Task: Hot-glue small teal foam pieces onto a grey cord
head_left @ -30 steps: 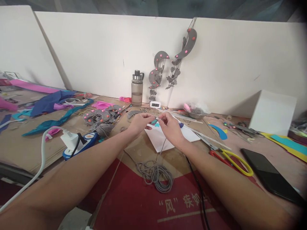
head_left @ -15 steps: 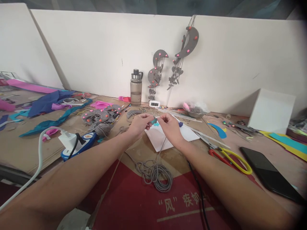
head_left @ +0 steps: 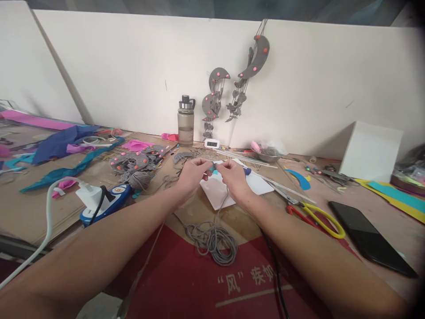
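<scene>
Over a white sheet (head_left: 219, 195), my left hand (head_left: 194, 176) is closed in a pinch on a small teal piece (head_left: 212, 168), its exact shape mostly covered by the fingers. My right hand (head_left: 235, 178) is right beside it, thumb and forefinger pinched on grey cord (head_left: 227, 197) close against the teal piece. That cord runs down from the right hand to a loose grey coil (head_left: 222, 248) on the red and brown cardboard. Whether the cord passes through the teal piece is hidden by the fingertips. A bright turquoise bit (head_left: 215, 172) shows on the sheet below.
Scissors (head_left: 312, 217) with red and yellow handles and a black phone (head_left: 368, 239) lie at right. At left are a blue power strip (head_left: 109, 201) and grey felt pieces with yarn (head_left: 136, 166). A water bottle (head_left: 186, 124) stands behind; grey crescent ornaments (head_left: 259, 57) hang on the board.
The whole view has shifted slightly. Both hands stay pinched together at the teal piece, with only small finger movement; the coil lies as before.
</scene>
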### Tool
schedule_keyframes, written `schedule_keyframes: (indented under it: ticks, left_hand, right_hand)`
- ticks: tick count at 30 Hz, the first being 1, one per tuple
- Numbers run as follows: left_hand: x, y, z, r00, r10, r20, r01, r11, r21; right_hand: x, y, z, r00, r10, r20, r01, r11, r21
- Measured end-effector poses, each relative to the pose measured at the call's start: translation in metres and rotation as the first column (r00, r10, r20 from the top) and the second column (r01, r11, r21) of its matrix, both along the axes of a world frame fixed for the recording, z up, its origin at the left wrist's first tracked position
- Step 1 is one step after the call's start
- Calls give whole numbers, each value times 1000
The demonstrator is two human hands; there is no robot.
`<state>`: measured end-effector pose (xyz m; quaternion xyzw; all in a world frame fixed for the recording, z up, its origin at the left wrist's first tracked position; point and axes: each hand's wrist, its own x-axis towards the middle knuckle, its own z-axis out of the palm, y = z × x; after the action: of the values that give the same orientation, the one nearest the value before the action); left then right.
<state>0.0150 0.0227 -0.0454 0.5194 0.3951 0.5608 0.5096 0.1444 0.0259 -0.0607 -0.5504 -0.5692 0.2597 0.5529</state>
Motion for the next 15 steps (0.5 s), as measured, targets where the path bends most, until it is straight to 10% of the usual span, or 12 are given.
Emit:
schedule_keyframes:
  ticks: [15]
  left_hand:
    - [0,1,-1,995,-69,78,73,996,-46]
  right_hand:
    - [-3,-7,8,979,103,-174,-120,989,-92]
